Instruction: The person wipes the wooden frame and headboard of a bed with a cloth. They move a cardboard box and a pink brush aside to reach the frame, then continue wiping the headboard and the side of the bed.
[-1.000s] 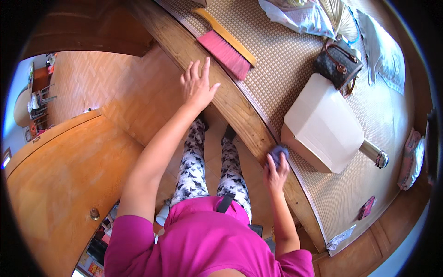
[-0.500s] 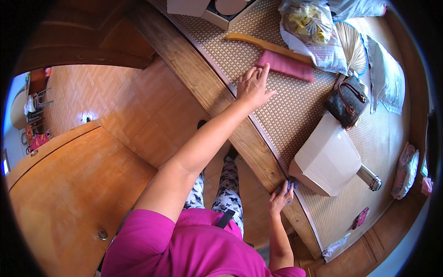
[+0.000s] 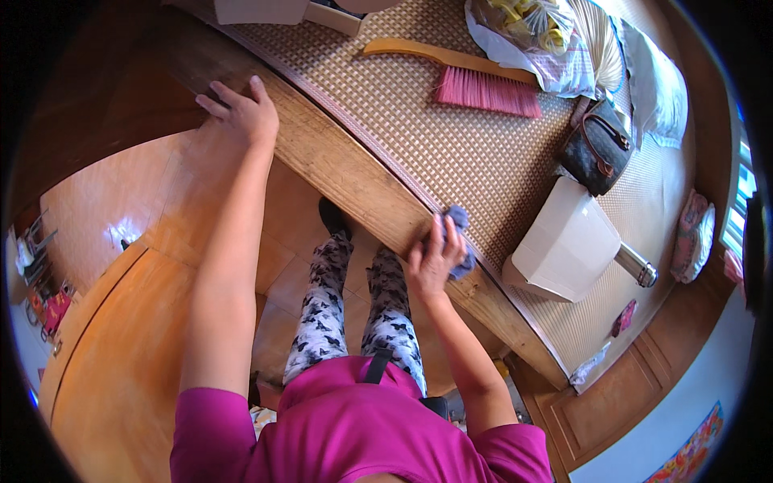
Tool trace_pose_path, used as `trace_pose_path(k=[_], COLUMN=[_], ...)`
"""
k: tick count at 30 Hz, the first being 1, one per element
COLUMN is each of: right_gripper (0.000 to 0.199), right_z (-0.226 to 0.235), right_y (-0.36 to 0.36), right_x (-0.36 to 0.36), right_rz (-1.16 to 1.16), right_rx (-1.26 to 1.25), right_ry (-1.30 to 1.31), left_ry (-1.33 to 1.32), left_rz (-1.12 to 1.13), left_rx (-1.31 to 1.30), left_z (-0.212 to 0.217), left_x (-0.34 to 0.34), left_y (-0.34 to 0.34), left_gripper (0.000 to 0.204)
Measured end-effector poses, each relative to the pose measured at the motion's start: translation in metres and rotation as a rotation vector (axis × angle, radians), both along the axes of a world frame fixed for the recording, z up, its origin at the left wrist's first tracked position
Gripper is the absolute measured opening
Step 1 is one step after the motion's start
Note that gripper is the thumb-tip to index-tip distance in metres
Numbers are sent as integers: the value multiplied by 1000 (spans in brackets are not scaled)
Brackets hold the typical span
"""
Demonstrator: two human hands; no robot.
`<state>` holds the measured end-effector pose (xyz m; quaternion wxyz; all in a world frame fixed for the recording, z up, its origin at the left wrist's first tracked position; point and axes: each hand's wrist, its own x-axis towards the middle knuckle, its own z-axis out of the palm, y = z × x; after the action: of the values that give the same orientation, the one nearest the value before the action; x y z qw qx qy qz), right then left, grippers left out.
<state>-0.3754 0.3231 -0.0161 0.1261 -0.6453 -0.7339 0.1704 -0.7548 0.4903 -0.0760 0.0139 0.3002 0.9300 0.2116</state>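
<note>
Leaving brush (image 3: 489,90) toward wooden edge (image 3: 346,173) with left hand (image 3: 250,117), fingers splayed, empty; sliding away from box (image 3: 570,241) with right hand (image 3: 433,262), fingers around bluish cloth (image 3: 460,217), covering another stretch.

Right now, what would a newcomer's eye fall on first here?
Probably the brush with pink bristles, lying on the woven mat, upper middle. Next, the right hand holding a bluish cloth at the wooden edge, centre, and the open left hand at upper left. The white box and dark handbag stand out on the right.
</note>
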Motion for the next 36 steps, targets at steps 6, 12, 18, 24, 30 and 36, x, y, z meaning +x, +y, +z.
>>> trace_pose_path(k=[6,12,18,24,30,36], right_gripper=[87,74,65,60,47,48], right_z=[7,-6,-4,2,12,-15], right_y=[53,75,-19,-115,10,-12], right_x=[-132,-186,-56,41,-82,-40], right_rz=[194,248,147,-214,-215,-184], right_rx=[-79,166,96,-3,165,216], right_ry=[214,284,62,-139,169,18], left_ry=[4,2,-58,-1,-32,-7], left_rz=[-1,-10,3,-12,-13,25], left_rx=[-31,-52,-112,-105,-80,-89], left_z=[9,8,11,9,11,-4], left_x=[-3,3,4,3,9,-4], left_y=[-5,5,0,-1,2,6], left_gripper=[89,89,92,93,92,94])
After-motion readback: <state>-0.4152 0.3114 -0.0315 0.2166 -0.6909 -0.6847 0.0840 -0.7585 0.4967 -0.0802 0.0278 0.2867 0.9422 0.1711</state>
